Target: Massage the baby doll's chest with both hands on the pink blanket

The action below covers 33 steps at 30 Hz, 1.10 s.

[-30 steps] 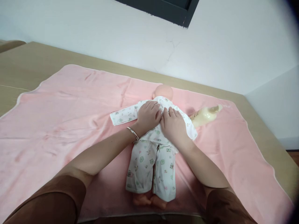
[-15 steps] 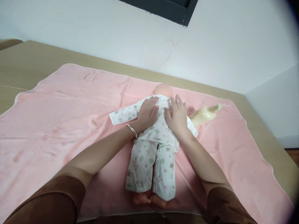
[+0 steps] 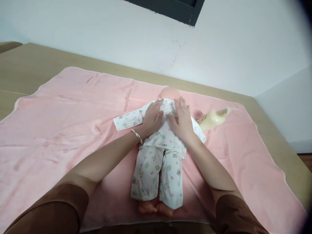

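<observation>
A baby doll (image 3: 163, 138) in white patterned pyjamas lies face down, its head away from me and its bare feet toward me. My left hand (image 3: 153, 117) lies flat on the left side of the doll's upper back, fingers stretched out, a silver bangle at the wrist. On the right side of the back, my right hand (image 3: 181, 120) rests with fingers extended and thumb apart. Neither hand grips anything. The doll's left-side sleeve stretches outward; the other sleeve is partly covered by my right hand and forearm.
Under the doll spreads a pink blanket (image 3: 85, 104) on a wooden table (image 3: 48, 58). A pale yellow bottle (image 3: 212, 119) with a pump top lies on its side to the right of the doll. Behind the table rises a white wall (image 3: 109, 35) with a dark frame (image 3: 177, 11).
My right hand has shifted slightly left and inward on the doll's back. My left hand has moved only a little. The doll and the bottle stay in place.
</observation>
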Motion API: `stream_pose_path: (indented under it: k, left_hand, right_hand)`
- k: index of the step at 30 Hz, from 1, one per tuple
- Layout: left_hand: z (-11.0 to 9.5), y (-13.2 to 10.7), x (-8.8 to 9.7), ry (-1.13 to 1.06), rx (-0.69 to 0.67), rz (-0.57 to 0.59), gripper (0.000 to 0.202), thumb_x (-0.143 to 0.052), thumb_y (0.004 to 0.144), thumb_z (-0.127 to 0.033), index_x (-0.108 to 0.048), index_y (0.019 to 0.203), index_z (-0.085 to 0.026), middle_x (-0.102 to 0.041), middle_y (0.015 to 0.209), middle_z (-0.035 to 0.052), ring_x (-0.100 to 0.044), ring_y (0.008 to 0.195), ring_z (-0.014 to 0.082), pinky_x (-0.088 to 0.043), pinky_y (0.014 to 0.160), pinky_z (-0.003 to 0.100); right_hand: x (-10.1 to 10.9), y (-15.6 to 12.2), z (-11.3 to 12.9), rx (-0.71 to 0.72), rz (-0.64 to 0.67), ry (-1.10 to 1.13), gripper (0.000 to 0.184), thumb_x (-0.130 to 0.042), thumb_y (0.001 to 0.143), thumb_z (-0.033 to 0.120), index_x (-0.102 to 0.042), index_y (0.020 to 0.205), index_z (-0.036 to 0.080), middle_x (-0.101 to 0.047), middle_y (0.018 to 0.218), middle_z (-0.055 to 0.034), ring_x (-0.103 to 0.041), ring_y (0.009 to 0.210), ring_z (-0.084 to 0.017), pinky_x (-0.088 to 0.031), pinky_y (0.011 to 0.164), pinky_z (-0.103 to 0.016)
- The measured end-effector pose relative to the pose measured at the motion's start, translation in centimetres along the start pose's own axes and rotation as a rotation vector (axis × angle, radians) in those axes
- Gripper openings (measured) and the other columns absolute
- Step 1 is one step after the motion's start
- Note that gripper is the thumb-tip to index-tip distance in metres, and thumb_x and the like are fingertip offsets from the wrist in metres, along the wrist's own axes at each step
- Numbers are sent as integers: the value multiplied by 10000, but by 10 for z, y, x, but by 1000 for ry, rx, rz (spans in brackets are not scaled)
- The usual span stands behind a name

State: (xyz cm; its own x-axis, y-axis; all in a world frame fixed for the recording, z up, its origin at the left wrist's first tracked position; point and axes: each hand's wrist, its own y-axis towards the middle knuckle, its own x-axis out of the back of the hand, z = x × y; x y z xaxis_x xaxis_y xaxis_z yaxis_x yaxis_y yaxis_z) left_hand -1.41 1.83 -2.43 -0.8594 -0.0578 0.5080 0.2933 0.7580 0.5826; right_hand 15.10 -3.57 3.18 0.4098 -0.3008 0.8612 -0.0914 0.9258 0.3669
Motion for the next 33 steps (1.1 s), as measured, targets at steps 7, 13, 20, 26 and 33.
stream_pose_path:
  k: [7, 13, 20, 26, 33]
  left_hand:
    - [6, -1, 0, -61, -47, 7, 798, -94, 1007, -658, -334, 1540, -115, -413, 1582, 228, -344, 1515, 305, -257, 1246, 518]
    - [5, -3, 0, -35, -52, -6, 781, -81, 1006, -656, -301, 1551, -141, -375, 1610, 214, -320, 1530, 286, -252, 1255, 509]
    - [7, -1, -1, 1, -82, -6, 792, -79, 998, -669, -299, 1549, -144, -372, 1612, 213, -277, 1548, 290, -230, 1262, 524]
    - [-11, 3, 2, -43, -97, -55, 777, -113, 995, -683, -307, 1547, -171, -384, 1607, 196, -274, 1548, 298, -222, 1269, 534]
    - [-89, 4, -4, -226, -57, -34, 703, -93, 1017, -636, -287, 1563, -238, -368, 1628, 109, -272, 1555, 257, -273, 1287, 472]
  right_hand:
    - [-8, -1, 2, 35, 147, 35, 549, -376, 1009, 372, -425, 1524, 187, -244, 1685, -127, -110, 1584, -320, -97, 1237, -666]
    - [-12, -4, 5, 112, 116, -7, 571, -432, 972, 335, -414, 1533, 227, -248, 1689, -75, -85, 1590, -286, -72, 1253, -639]
    - [-18, -1, 9, 112, 204, -39, 564, -437, 961, 310, -459, 1517, 218, -292, 1673, -54, -152, 1577, -321, -99, 1260, -624]
    - [-21, -2, 7, 124, 189, -43, 561, -406, 998, 333, -425, 1546, 212, -276, 1680, -68, -162, 1572, -339, -115, 1260, -620]
    - [-16, 6, 4, 153, 213, -19, 543, -373, 1021, 332, -386, 1559, 257, -344, 1654, -54, -208, 1562, -322, -160, 1250, -636]
